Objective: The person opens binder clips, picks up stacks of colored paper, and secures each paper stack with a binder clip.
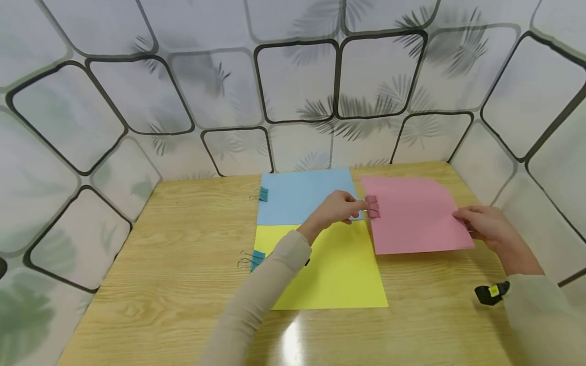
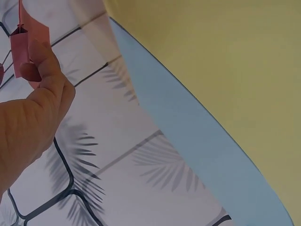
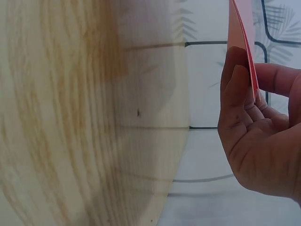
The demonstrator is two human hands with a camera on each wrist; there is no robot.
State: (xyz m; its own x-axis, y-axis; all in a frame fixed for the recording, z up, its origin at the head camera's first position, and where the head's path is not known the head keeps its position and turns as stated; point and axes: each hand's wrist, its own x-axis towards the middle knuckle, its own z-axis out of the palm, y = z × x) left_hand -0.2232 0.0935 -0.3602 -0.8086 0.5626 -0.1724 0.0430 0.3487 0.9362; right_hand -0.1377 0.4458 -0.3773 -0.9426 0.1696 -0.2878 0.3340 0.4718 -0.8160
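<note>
A stack of pink paper (image 1: 416,218) is held above the table's right side. My left hand (image 1: 334,209) pinches a pink binder clip (image 1: 373,207) on the stack's left edge; in the left wrist view the fingertips partly cover this clip (image 2: 19,52). At the opposite edge, my right hand (image 1: 489,227) pinches the paper between thumb and fingers. In the right wrist view the paper (image 3: 241,28) appears nearly edge-on. Under my left arm lie blue paper (image 1: 302,195) and yellow paper (image 1: 343,274), each with a teal binder clip on its left edge.
The upper teal clip (image 1: 263,194) grips the blue paper, the lower teal clip (image 1: 258,260) the yellow. All this is on a wood-grain table (image 1: 183,264). Patterned cloth walls (image 1: 297,84) enclose its back and sides.
</note>
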